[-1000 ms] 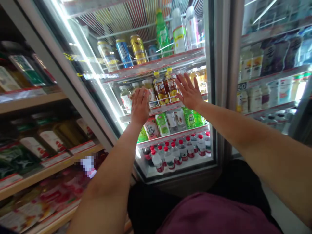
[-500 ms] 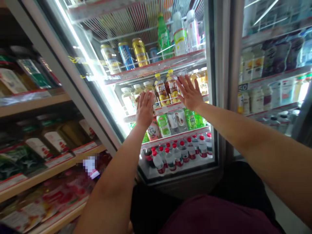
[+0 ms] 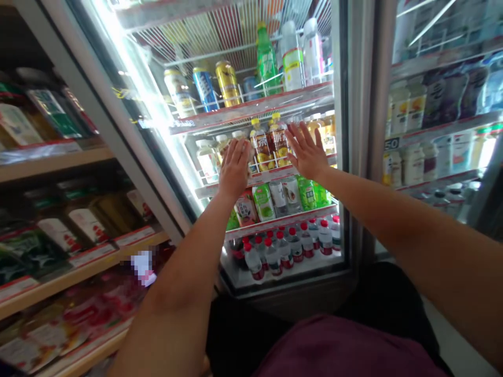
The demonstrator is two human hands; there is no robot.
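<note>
My left hand [image 3: 236, 170] lies against the glass door [image 3: 188, 149] of a lit drinks fridge, its fingers together over a pale, crumpled cloth [image 3: 250, 152]. Most of that cloth is hidden beneath the palm and fingers. To the right, my right hand [image 3: 308, 152] is spread flat on the same glass with nothing in it. Between the two hands, tea bottles with yellow caps [image 3: 262, 144] show through the door. Both arms are stretched out in front of me.
Behind the glass are drink cans [image 3: 228, 84], a green bottle [image 3: 267, 60], and red-capped water bottles [image 3: 273, 256] at the bottom. Wooden shelves [image 3: 90, 256] with bottles and packs flank me on the left. A second fridge with bottles [image 3: 416, 104] stands on the right.
My left hand and the cloth have shifted very slightly on the glass. The right hand keeps nearly the same place, and the view has moved a little.
</note>
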